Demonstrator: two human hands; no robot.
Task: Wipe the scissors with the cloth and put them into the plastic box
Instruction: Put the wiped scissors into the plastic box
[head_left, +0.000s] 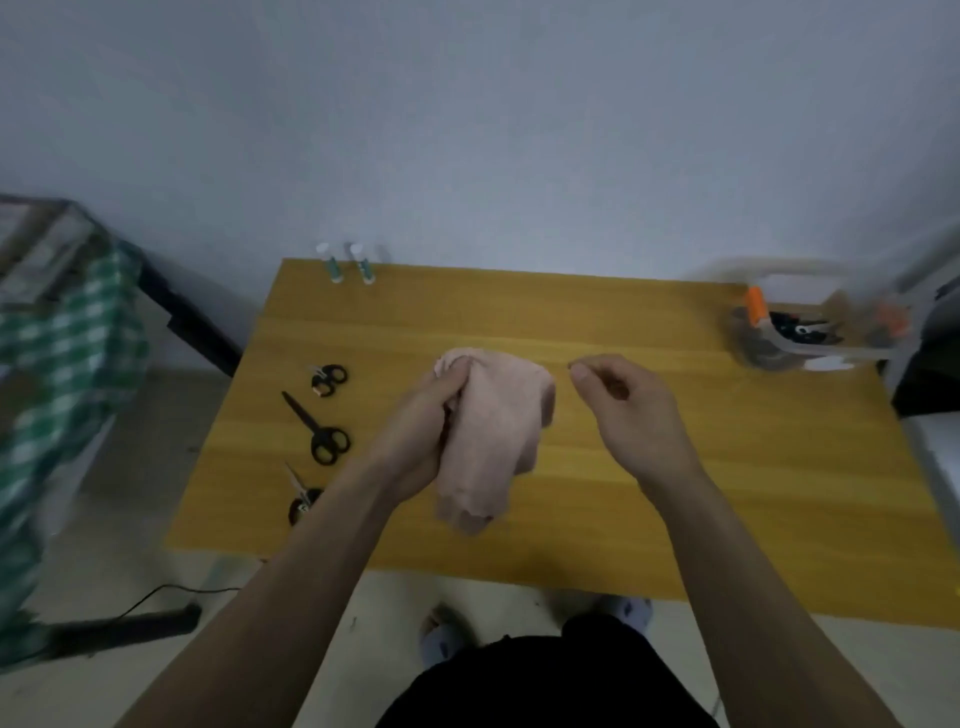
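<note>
The left hand (421, 431) grips the pink cloth (493, 436) above the wooden table (675, 493), the right hand (623, 405) hangs loosely curled, empty, three scissors (319, 426) (black-handled) lie left, the plastic box (810, 332) sits far right

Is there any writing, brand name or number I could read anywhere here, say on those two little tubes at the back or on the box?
None can be read.
Two tubes at the table's far edge: green labels, too blurred to read.
Plastic box: no legible print; its contents are blurred.
Scissors and cloth: no visible markings.
</note>
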